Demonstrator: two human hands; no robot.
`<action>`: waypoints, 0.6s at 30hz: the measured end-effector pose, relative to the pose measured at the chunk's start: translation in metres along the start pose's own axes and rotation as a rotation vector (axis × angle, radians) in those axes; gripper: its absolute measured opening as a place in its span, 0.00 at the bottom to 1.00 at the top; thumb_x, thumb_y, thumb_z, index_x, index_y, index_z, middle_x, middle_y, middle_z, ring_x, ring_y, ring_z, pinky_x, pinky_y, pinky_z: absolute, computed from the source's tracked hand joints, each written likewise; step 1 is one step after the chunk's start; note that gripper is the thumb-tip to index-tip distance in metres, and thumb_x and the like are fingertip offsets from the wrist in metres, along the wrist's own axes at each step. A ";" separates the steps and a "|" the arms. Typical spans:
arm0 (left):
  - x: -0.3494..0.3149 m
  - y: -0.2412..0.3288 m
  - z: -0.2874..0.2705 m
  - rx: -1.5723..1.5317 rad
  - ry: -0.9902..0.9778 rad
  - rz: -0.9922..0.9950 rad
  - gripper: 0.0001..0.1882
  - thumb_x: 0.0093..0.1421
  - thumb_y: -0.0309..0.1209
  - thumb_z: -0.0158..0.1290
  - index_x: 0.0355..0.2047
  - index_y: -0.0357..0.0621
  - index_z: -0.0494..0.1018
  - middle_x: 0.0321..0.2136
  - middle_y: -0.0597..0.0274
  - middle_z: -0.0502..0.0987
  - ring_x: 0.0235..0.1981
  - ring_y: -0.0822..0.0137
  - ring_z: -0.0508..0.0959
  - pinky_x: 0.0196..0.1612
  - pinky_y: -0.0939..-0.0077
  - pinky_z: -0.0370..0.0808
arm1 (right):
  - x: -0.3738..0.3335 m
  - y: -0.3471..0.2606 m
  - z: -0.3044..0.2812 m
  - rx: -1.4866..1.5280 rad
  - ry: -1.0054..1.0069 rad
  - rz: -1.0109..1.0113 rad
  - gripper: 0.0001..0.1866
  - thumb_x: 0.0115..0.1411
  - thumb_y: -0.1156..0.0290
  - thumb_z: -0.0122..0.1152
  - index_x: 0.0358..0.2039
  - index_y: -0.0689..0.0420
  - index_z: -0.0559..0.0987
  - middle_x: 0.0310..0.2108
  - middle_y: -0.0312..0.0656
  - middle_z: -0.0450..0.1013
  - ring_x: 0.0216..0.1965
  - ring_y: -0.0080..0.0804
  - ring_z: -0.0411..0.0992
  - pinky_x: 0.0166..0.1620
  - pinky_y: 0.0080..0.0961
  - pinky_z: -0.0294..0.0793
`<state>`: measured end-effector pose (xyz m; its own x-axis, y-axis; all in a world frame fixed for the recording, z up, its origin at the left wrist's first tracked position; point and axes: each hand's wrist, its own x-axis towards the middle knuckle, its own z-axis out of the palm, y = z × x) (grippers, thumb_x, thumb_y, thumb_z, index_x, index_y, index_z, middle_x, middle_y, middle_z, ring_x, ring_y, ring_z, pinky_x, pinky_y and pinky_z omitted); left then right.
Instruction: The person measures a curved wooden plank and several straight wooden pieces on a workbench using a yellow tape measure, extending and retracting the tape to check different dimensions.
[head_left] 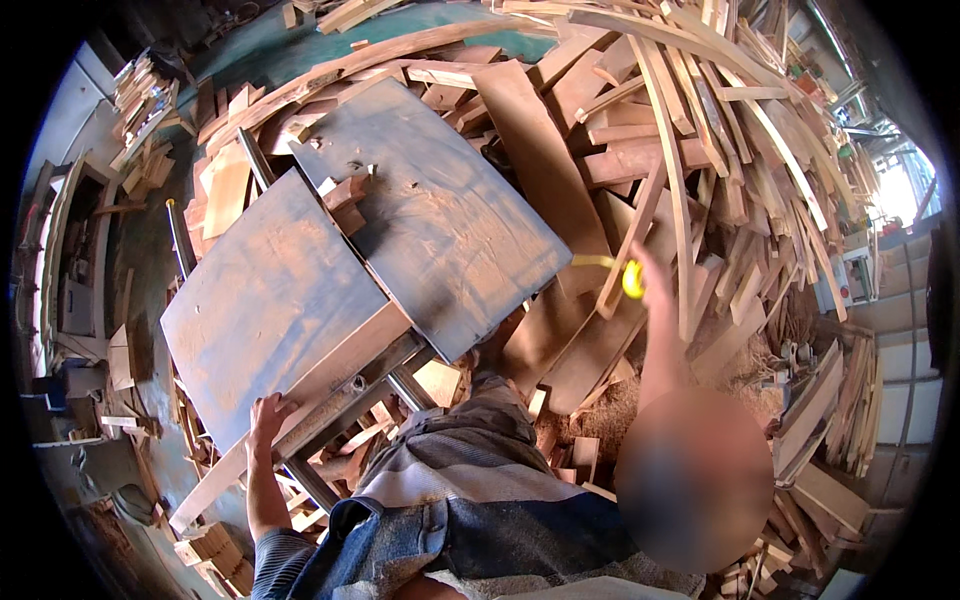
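My left hand is closed over the upper edge of a long wooden board, which stands along the front edge of a dusty metal saw table. Out to the right, my right hand grips a yellow tape measure. A short length of yellow tape reaches from it toward the corner of the second tabletop. Small wood offcuts lie by the slot between the two metal tops. A round blurred patch hides the upper part of my right arm.
Tangled strips and planks are heaped behind and to the right of the table. A wide brown plank leans beside it. Sawdust and offcuts lie near my feet. Metal rails jut from the table's near side.
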<state>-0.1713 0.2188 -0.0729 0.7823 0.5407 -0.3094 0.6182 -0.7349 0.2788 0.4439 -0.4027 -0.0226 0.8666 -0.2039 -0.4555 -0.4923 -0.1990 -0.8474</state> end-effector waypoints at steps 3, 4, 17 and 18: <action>0.006 0.000 0.013 -0.147 -0.010 -0.142 0.21 0.58 0.46 0.64 0.31 0.37 0.76 0.27 0.40 0.77 0.31 0.36 0.76 0.35 0.50 0.71 | 0.047 -0.054 -0.014 -0.356 0.057 -0.203 0.22 0.53 0.52 0.76 0.35 0.58 0.82 0.31 0.36 0.77 0.29 0.28 0.73 0.34 0.30 0.73; 0.004 0.003 0.013 -0.110 0.025 -0.114 0.20 0.61 0.44 0.62 0.30 0.37 0.75 0.26 0.40 0.76 0.29 0.36 0.74 0.33 0.51 0.70 | 0.042 -0.056 -0.007 -0.413 0.044 -0.265 0.18 0.54 0.55 0.74 0.34 0.57 0.82 0.29 0.35 0.76 0.28 0.28 0.73 0.33 0.29 0.71; 0.017 0.028 0.012 -0.229 0.022 -0.129 0.24 0.63 0.53 0.57 0.32 0.40 0.80 0.28 0.40 0.78 0.34 0.37 0.78 0.36 0.49 0.73 | -0.170 0.146 0.118 -0.092 -0.663 0.186 0.14 0.61 0.65 0.69 0.42 0.61 0.84 0.33 0.37 0.81 0.35 0.25 0.76 0.39 0.25 0.73; 0.025 0.044 0.010 -0.151 0.012 -0.126 0.26 0.63 0.55 0.57 0.33 0.41 0.80 0.28 0.41 0.79 0.33 0.38 0.79 0.36 0.49 0.74 | -0.178 0.147 0.133 -0.105 -0.692 0.216 0.14 0.62 0.64 0.69 0.42 0.61 0.84 0.33 0.37 0.81 0.35 0.24 0.75 0.39 0.25 0.73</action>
<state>-0.1248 0.1957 -0.0779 0.6981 0.6303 -0.3397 0.7152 -0.5916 0.3722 0.2284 -0.2686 -0.1027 0.5854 0.3967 -0.7071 -0.6332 -0.3209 -0.7043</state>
